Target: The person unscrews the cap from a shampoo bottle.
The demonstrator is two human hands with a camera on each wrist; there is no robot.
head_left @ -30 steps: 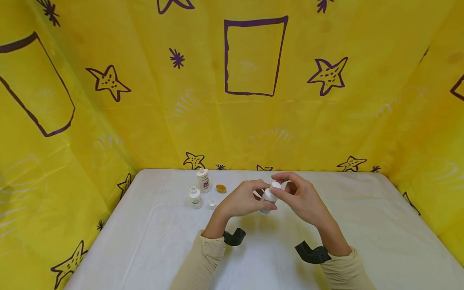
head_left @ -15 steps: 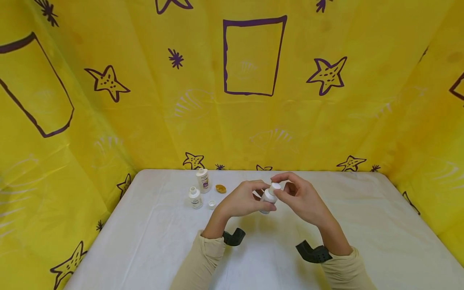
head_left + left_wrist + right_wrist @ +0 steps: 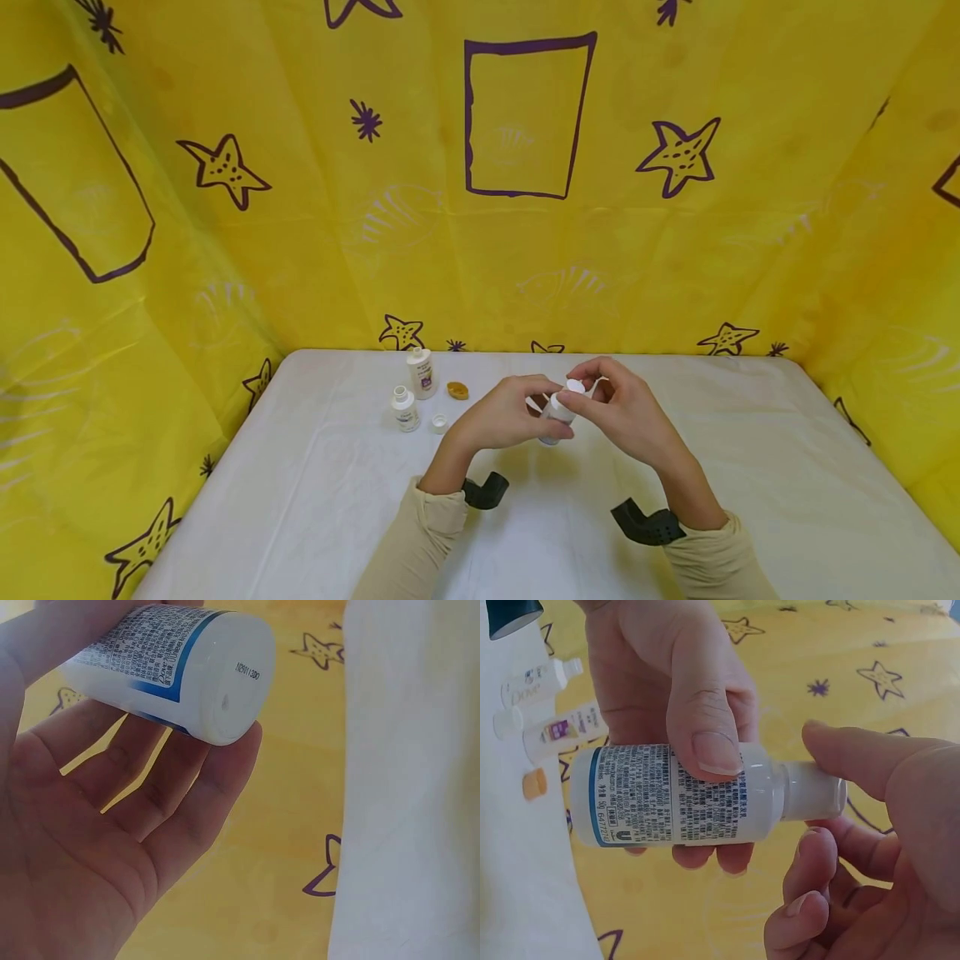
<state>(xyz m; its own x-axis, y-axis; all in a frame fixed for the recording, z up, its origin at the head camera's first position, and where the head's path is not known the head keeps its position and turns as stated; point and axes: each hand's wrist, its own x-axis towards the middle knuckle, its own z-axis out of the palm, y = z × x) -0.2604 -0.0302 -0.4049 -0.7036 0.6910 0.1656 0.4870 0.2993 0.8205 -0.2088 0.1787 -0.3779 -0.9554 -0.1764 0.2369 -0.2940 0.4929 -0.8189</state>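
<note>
In front of me, my left hand grips a small white bottle by its printed body, thumb on one side and fingers on the other. A blue band edges the bottle's label near its base, which shows in the left wrist view. My right hand pinches the white cap at the bottle's neck between thumb and index finger. The bottle is held tilted above the table, cap end toward my right hand. How tightly the cap sits on the neck I cannot tell.
Left of my hands, a white bottle with no cap stands on the white table. Behind it is a taller bottle with a purple label. An orange cap and a white cap lie beside them. Yellow cloth surrounds the table.
My right fingers and the cap have shifted slightly to the right, and the bottle leans a little more that way. My left hand keeps its grip; the things on the table have not moved.
</note>
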